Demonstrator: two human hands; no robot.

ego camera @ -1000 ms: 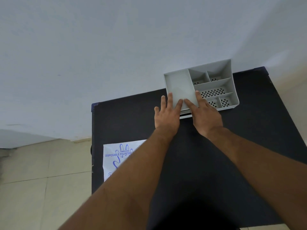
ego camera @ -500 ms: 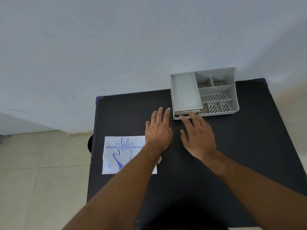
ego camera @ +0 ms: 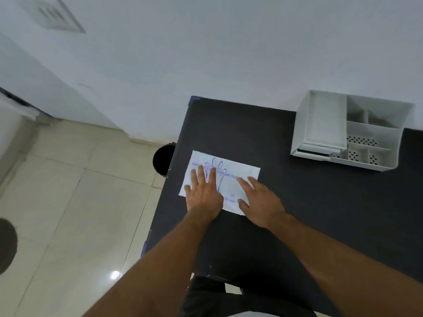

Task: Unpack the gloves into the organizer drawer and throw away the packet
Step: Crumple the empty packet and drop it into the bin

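1. Black tabletop carries a white glove packet printed in blue.
2. Left hand lies flat on the packet, its grip open, fingers spread.
3. Right hand rests open at the packet's right end.
4. Grey organizer stands well beyond the right hand, its drawer slightly open.

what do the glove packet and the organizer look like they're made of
Packet: likely thin plastic film or coated paper, white with blue print; it lies flat under both hands, slightly wrinkled. Which one is unclear.
Organizer: probably moulded plastic, matte light grey, with thin even walls and punched holes in the compartment floors.
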